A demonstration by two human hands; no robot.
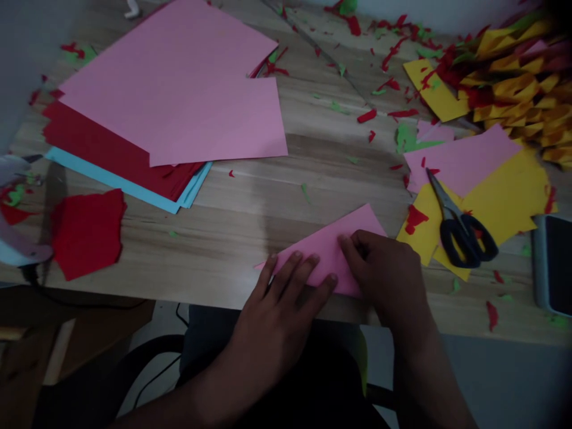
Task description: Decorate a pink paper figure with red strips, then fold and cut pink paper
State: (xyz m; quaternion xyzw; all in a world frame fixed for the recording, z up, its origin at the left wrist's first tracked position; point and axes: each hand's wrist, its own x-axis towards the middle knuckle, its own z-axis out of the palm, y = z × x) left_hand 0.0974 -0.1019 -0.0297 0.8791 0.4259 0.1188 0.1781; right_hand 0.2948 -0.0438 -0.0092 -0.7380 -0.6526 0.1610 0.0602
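A pink paper [322, 250], folded to a pointed, triangle-like shape, lies flat near the table's front edge. My left hand [281, 304] rests on its left and lower part, fingers stretched out and apart, palm down. On the right part of the pink paper, my right hand [388, 271] is closed, with the thumb and curled fingers pressed against it. The right hand hides part of the paper's right edge. Just right of that hand, dark-handled scissors [460, 229] lie on yellow paper [496, 193] and a pink sheet [460, 158].
Large pink sheets [179, 89] cover red sheets [107, 140] and light blue sheets [120, 182] at left. A red paper stack [89, 232] lies nearer. Folded yellow pieces [522, 89] fill the back right. A phone-like device [554, 265] sits at right; red and green scraps are scattered.
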